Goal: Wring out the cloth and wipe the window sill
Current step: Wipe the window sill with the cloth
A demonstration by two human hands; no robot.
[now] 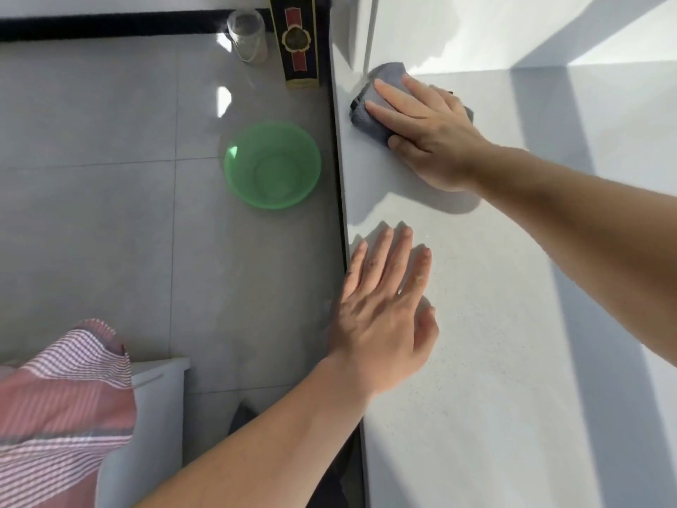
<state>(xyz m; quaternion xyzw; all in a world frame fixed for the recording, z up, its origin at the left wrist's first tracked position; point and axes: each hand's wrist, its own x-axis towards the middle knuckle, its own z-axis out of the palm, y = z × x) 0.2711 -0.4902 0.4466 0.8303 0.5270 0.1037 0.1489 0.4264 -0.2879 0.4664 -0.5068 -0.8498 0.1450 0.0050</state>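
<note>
Wiping is under way: right hand [432, 135], fingers straight, presses grey cloth [387, 71] into the window sill [513, 295] corner; left hand [381, 317] rests flat, empty. Next probably calls for a firm sweep nearer.

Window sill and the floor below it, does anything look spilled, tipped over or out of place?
Nothing stands out. The green basin sits upright on the floor, no puddle shows, and the right hand presses the grey cloth flat on the window sill.

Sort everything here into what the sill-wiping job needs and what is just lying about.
Job: folded grey cloth under the right hand; white window sill; round green plastic basin.
Lying about: clear glass jar; tall dark patterned box; pink striped fabric.
</note>
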